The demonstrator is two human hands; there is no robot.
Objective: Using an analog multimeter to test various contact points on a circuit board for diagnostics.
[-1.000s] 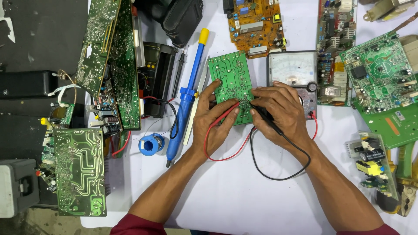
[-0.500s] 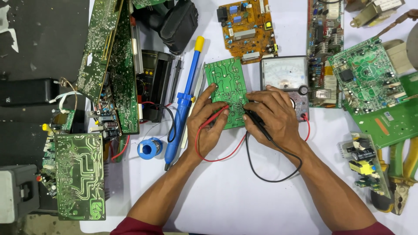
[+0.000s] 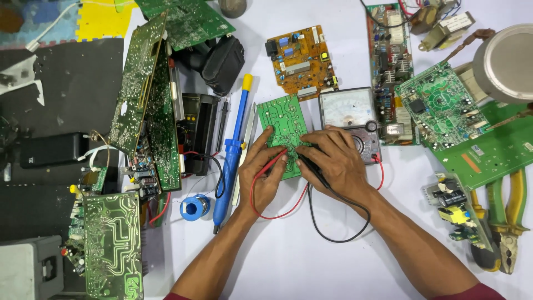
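Head view has both hands on a small green circuit board (image 3: 286, 133) lying solder side up mid-counter (image 3: 288, 261), right against an analog meter (image 3: 350, 114) with a pale dial: left hand (image 3: 265, 169) pinching the red probe (image 3: 276, 157) onto it, right hand (image 3: 332, 158) curled round the black probe (image 3: 311, 166), tip down on the board. Left of the hands sits a blue soldering iron (image 3: 232, 153) with a yellow end plus a blue solder spool (image 3: 194, 206). An orange board (image 3: 300, 58) carrying small blue and yellow blocks lies above, and yellow-green pliers (image 3: 508, 222) at far right.
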